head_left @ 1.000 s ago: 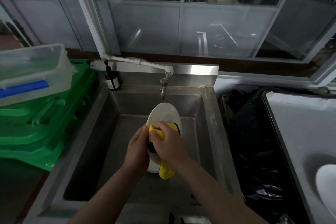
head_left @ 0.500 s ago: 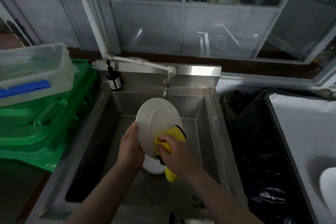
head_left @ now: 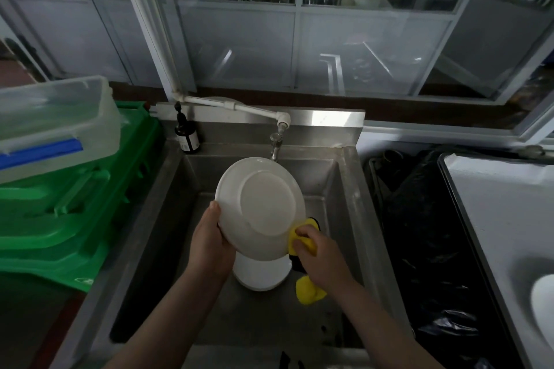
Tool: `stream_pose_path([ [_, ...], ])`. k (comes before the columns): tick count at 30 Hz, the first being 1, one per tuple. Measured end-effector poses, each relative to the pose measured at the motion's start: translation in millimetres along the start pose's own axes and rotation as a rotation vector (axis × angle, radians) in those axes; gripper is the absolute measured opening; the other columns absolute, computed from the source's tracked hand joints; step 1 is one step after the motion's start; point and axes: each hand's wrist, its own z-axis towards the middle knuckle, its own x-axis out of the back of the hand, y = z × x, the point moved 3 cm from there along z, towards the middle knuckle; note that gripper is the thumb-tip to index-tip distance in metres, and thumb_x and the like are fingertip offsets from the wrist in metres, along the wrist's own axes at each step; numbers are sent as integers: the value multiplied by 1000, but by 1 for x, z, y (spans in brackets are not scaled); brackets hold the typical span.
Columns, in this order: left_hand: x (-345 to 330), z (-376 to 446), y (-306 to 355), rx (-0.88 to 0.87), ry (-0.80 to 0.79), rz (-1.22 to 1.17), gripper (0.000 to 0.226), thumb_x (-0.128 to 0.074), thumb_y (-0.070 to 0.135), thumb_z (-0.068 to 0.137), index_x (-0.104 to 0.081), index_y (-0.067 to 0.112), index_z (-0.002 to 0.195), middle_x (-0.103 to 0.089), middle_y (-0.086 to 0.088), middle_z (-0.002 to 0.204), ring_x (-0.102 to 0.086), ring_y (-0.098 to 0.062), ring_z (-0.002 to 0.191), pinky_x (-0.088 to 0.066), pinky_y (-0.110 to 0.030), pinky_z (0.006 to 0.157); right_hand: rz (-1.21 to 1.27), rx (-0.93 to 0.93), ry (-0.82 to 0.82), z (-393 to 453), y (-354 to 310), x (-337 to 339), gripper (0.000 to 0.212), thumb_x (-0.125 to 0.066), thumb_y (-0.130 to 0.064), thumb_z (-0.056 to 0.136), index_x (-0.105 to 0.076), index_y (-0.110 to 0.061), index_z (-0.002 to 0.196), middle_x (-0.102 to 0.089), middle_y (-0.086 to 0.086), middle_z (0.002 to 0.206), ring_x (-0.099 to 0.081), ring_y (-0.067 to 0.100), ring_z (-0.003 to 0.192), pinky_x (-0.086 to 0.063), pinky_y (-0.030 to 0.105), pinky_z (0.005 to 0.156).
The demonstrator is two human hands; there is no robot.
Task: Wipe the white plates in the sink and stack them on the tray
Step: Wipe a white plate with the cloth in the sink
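The plate (head_left: pixel 260 208) is held tilted above the sink (head_left: pixel 168 219), its underside facing the camera, rim running from 7 to 1 o'clock. The left hand (head_left: pixel 209 244) grips its 8 o'clock edge, thumb on the rim; the right hand (head_left: pixel 319 252) pinches the yellow cloth (head_left: pixel 302 238) against the 4 o'clock edge. A second plate (head_left: pixel 259 277) lies in the sink directly below. The tray (head_left: pixel 491 219) sits at 3 o'clock, nearer the right hand, apparently holding one plate already. Compared with half a second ago, the plate is turned more squarely to view and the cloth has slid outward to the rim.
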Motion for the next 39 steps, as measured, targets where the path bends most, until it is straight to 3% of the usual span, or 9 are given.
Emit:
stream_pose_path([
  [6, -2, 0, 4, 21, -35, -58, 33, -38, 36, 107, -64, 19, 119, -75, -5, 111, -66, -26, 111, -50, -50, 98, 164, -95, 119, 4, 7, 9, 13, -58, -22, 98, -64, -22, 110, -65, -8, 100, -60, 5, 92, -43, 12, 69],
  [10, -5, 1, 7, 56, -25, -97, 31, -39, 35, 107, -62, 17, 119, -70, -9, 120, -64, -28, 114, -48, -52, 100, 144, -69, 166, 4, 1, 4, 8, -59, -25, 96, -64, -25, 102, -65, -9, 92, -60, 3, 88, -49, 26, 72],
  [14, -10, -1, 4, 40, -35, -92, 27, -39, 35, 107, -61, 20, 113, -68, -9, 120, -64, -26, 110, -52, -49, 90, 98, -64, 135, -1, -5, -8, 15, -53, -49, 90, -60, -39, 99, -64, -15, 92, -61, 4, 89, -53, 33, 75],
  [17, -15, -4, 7, 27, -38, -91, 24, -39, 35, 107, -59, 22, 109, -67, -8, 116, -64, -26, 108, -53, -47, 85, 157, -53, 115, -4, -16, -15, 3, -56, -32, 96, -59, -33, 97, -61, -14, 89, -59, -1, 86, -47, 21, 70],
  [21, -20, -6, 9, 46, -45, -108, 23, -39, 35, 107, -58, 22, 105, -66, -9, 113, -62, -29, 111, -47, -55, 99, 169, -29, 112, -11, -33, -19, 4, -55, -26, 99, -59, -27, 100, -60, -10, 93, -56, -4, 88, -42, 8, 65],
  [26, -21, -4, 4, 54, -40, -82, 27, -42, 36, 106, -59, 18, 117, -68, -11, 117, -62, -31, 115, -52, -52, 92, 232, 7, 126, -16, -54, -29, 6, -57, -22, 96, -58, -23, 91, -58, -10, 84, -56, 1, 85, -43, 11, 64],
  [30, -24, -6, 0, 53, -75, -66, 28, -42, 37, 105, -62, 19, 115, -68, -14, 123, -62, -35, 118, -45, -59, 105, 219, 25, 130, -16, -67, -33, 9, -58, -20, 95, -56, -27, 89, -58, -13, 80, -56, -3, 81, -42, 9, 65],
  [36, -31, -13, -1, 3, -109, 49, 29, -40, 31, 106, -61, 16, 119, -69, -15, 120, -65, -34, 116, -49, -54, 103, 191, 35, 124, -11, -81, -33, 2, -57, -26, 94, -58, -26, 93, -64, -10, 84, -61, 7, 81, -54, 28, 74],
  [39, -30, -15, -2, -26, -128, 142, 33, -39, 31, 107, -62, 14, 123, -70, -16, 119, -67, -34, 112, -52, -53, 98, 179, 35, 103, -10, -87, -29, 3, -57, -26, 94, -58, -24, 95, -64, -9, 86, -61, 7, 83, -53, 26, 74],
])
